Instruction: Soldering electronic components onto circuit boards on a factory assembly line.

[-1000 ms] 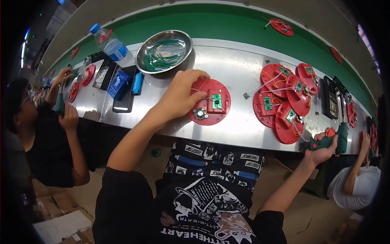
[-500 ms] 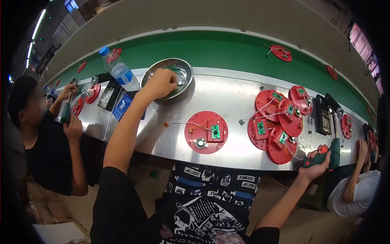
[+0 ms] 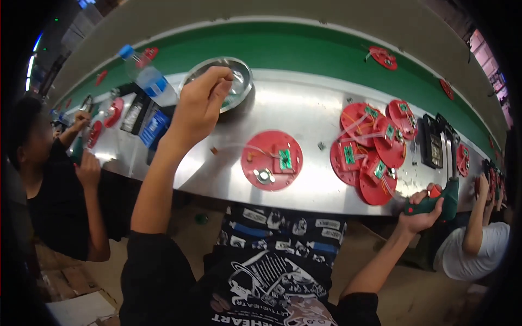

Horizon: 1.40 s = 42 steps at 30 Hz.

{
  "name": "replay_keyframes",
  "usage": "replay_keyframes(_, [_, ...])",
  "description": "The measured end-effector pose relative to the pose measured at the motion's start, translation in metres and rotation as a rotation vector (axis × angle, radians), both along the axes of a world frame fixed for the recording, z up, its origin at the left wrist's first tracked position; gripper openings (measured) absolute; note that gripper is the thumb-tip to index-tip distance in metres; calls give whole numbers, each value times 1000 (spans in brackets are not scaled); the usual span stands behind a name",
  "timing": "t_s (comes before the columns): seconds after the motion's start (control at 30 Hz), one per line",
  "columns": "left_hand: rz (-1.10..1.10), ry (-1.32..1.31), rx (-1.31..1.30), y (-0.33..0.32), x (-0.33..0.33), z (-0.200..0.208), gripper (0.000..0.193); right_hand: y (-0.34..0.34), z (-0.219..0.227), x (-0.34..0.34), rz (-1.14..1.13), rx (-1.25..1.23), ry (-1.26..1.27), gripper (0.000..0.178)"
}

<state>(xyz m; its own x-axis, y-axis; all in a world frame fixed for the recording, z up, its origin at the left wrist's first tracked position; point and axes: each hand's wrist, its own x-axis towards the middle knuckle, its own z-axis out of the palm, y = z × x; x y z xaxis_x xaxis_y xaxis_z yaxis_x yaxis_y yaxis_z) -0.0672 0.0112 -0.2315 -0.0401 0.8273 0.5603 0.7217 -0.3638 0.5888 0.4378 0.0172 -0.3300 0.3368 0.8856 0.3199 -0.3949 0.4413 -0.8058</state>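
My left hand [image 3: 202, 103] is lifted above the near edge of a round steel bowl [image 3: 249, 89]. Its thumb and fingers are pinched together; whatever is between them is too small or hidden. Off to the right, my right hand [image 3: 420, 214] grips a green electric screwdriver [image 3: 448, 201] with a red trigger, its long shaft pointing away from me. A round red plate [image 3: 255, 160] with a green circuit board, a round metal part and thin wires lies on the metal bench between my hands. Several similar plates [image 3: 378, 182] overlap in a heap to its right.
A blue-capped water bottle [image 3: 149, 79] and a blue box [image 3: 155, 129] are left of the bowl. A black tray [image 3: 432, 146] stands right of the heap. Beyond the bench runs a green belt [image 3: 304, 51] carrying red plates. Co-workers sit at left [image 3: 60, 179] and right [image 3: 470, 244].
My left hand has risen out of the bowl and come back toward me, fingers still pinched. My right hand keeps its grip on the screwdriver. The whole view has shifted slightly.
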Motion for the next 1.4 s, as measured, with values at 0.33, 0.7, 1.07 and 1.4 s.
replay_keyframes(0.33, [-74, 83, 51, -68, 80, -79, 10, -64, 17, -125, 448, 152, -932, 36])
replay_keyframes(0.7, [-62, 214, 161, -65, 80, -90, 11, -81, 10, -121, 473, -265, -778, 31])
replay_keyframes(1.07, [-79, 241, 207, -62, 79, -94, 9, -81, 8, -119, 638, -141, -717, 44])
replay_keyframes(1.4, [-97, 239, 125, -67, 78, -88, 16, -81, 14, -123, 619, -190, -678, 40])
